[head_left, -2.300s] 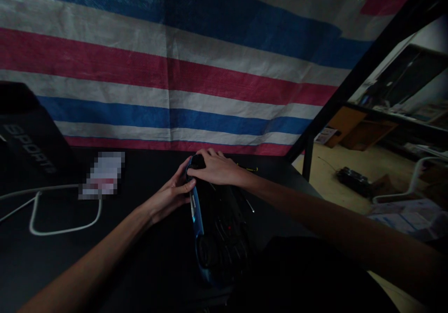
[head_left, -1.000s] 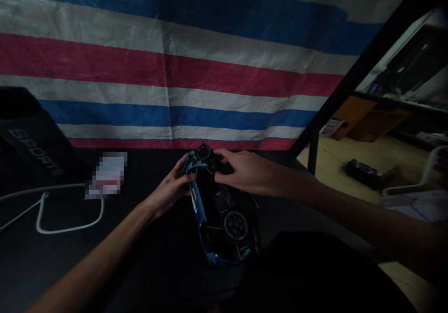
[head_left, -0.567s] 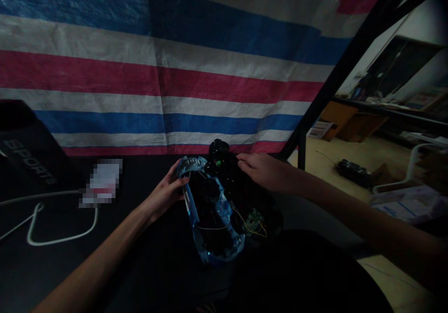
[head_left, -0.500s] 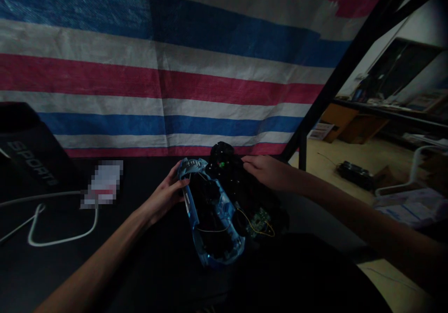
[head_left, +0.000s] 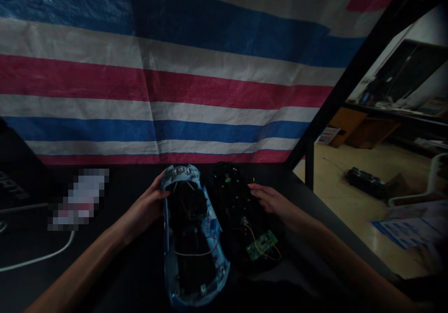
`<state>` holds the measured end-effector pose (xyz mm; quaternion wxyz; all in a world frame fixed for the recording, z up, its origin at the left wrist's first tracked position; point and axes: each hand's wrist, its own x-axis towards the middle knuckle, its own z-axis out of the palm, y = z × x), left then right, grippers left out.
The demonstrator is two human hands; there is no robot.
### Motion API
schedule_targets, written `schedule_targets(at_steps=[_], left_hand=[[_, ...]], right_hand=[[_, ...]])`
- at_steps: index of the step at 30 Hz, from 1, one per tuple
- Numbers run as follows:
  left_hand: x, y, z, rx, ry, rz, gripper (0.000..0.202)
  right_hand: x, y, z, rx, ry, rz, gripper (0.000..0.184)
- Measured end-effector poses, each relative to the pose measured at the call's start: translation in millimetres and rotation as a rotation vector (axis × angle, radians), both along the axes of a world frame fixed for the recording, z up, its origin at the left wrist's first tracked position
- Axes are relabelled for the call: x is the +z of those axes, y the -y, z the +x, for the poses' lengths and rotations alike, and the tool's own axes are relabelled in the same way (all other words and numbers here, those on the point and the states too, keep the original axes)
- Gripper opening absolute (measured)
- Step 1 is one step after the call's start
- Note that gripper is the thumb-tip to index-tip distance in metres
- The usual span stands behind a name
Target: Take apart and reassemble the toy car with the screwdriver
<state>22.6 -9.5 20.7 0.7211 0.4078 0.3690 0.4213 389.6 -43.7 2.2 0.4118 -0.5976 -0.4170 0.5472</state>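
Note:
A blue toy car body shell (head_left: pixel 191 238) lies upside down on the black table (head_left: pixel 133 275), its hollow inside facing up. My left hand (head_left: pixel 147 206) grips the shell's left edge near its far end. Beside it on the right lies the black chassis (head_left: pixel 238 210), with a green circuit board (head_left: pixel 261 245) and yellow wires showing. My right hand (head_left: pixel 271 202) rests on the chassis's right side, fingers curled against it. Thin wires still run between the shell and the chassis.
A red, white and blue striped tarp (head_left: pixel 168 70) hangs behind the table. A white cable (head_left: pixel 38 257) and a blurred white item (head_left: pixel 79 198) lie at the left. A black frame post (head_left: pixel 310 168) stands at the right, with a lit room floor beyond.
The car was whole and on its side. My hands pulled the blue shell and the black chassis apart, and both halves now lie side by side, open.

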Motion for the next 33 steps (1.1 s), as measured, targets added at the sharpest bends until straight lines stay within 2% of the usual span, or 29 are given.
schedule_targets(at_steps=[3,6,12,17,22,26,30,33], left_hand=[[-0.8,-1,3,-0.014,0.017,-0.004,0.077],[-0.4,-1,6,-0.012,0.016,-0.009,0.072],[2.9,1,9,0.001,-0.027,-0.036,0.064],[-2.4,-3,5,0.016,-0.023,-0.066,0.061],[-9.3,-6,3,0.052,-0.013,-0.107,0.039],[-6.4,-5,9,0.105,0.004,-0.091,0.026],[-0.3,-5,15,0.121,-0.072,-0.073,0.038],[1.9,-6,17,0.103,-0.129,-0.044,0.047]], right_hand=[[-18.9,-7,-2,-0.044,-0.183,0.000,0.041],[-27.7,-8,-5,-0.034,-0.232,0.031,0.037],[-26.4,-1,-6,-0.029,-0.218,0.014,0.035],[-22.4,1,-4,0.039,-0.215,0.018,0.034],[-21.1,0,-3,0.023,-0.214,0.022,0.036],[-27.0,-1,2,-0.034,-0.184,0.004,0.040],[-31.5,-3,5,-0.091,-0.186,-0.029,0.039],[-27.9,-4,4,-0.101,-0.196,-0.028,0.042]])
